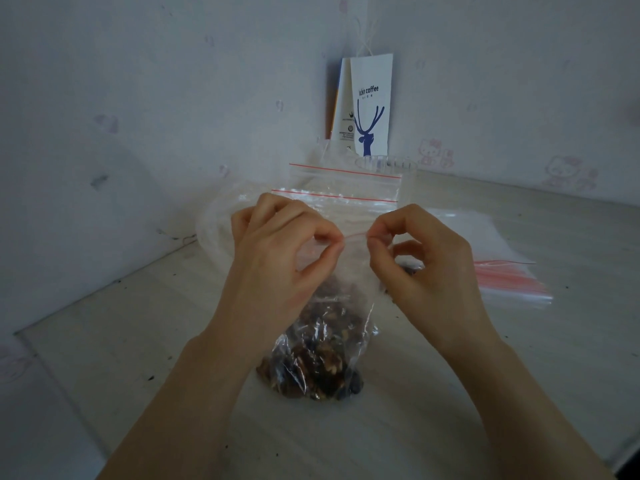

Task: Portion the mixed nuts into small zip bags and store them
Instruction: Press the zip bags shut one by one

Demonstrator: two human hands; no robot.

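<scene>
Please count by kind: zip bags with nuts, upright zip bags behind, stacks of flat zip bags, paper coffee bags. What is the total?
Zip bag of nuts: 1
Upright zip bags behind: 2
Stack of flat zip bags: 1
Paper coffee bag: 1
Total: 5

On my feed I see two bare hands, the left hand (277, 247) and the right hand (426, 258), each on a bare forearm. The left forearm (194, 393) and the right forearm (519, 393) are uncovered as far as the view's lower edge. The fingers are slim; knuckles and wrist creases show. The nails are too dim to tell.
</scene>
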